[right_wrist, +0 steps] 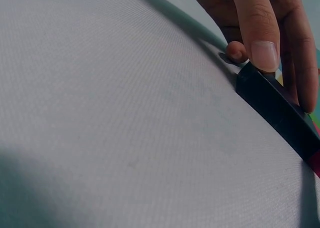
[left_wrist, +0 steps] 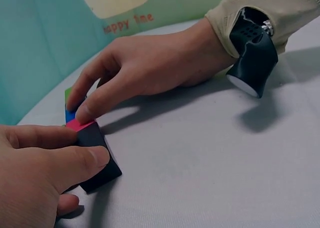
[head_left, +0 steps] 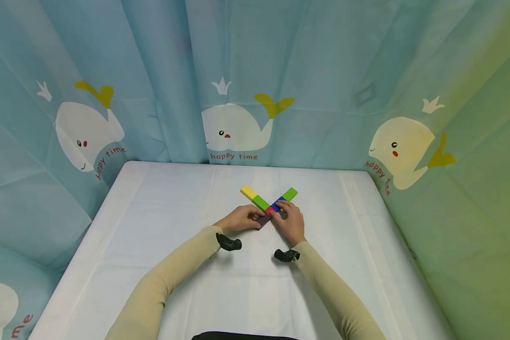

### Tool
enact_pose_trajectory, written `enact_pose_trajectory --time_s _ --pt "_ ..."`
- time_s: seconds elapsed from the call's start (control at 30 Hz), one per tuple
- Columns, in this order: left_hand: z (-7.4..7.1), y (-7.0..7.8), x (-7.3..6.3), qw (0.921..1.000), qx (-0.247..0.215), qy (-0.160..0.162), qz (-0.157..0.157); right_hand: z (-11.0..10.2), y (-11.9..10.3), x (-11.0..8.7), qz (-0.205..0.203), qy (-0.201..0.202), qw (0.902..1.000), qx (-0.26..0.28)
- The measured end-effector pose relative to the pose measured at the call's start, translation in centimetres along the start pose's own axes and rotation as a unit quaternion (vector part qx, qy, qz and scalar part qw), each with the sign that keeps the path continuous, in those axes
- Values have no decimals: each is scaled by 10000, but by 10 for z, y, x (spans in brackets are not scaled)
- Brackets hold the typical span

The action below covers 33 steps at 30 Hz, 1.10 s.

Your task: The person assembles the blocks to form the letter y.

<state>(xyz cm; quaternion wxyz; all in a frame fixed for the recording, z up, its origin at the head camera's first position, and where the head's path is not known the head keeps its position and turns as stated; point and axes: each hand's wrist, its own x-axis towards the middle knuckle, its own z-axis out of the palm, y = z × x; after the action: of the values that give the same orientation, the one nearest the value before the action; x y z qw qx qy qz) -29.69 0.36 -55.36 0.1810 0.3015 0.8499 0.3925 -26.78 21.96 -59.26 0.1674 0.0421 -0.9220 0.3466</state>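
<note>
Several coloured blocks lie on the table in a V with a short stem. The left branch has a yellow block (head_left: 248, 191) and a green block (head_left: 261, 203); the right branch has a blue block (head_left: 278, 205) and another green block (head_left: 290, 193). Both branches meet at a pink block (left_wrist: 80, 125). Against it, at the near end, lies a black block (left_wrist: 98, 160), which my left hand (head_left: 241, 218) pinches between thumb and fingers. My right hand (head_left: 292, 223) holds the blue and pink blocks, thumb on pink and index finger on blue. The right wrist view shows only my left hand (right_wrist: 260, 27).
A white cloth covers the table (head_left: 174, 189). Blue curtains (head_left: 323, 71) with whale prints stand behind the table and along its sides. Black wrist cameras (head_left: 229, 242) hang below both sleeves, just above the cloth.
</note>
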Motion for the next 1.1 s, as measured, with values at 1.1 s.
enact_pose_trajectory --time_s 1.1 --pt "-40 -17 -59 9976 -659 96 -163 -1 -3 0 13 -92 9999 134"
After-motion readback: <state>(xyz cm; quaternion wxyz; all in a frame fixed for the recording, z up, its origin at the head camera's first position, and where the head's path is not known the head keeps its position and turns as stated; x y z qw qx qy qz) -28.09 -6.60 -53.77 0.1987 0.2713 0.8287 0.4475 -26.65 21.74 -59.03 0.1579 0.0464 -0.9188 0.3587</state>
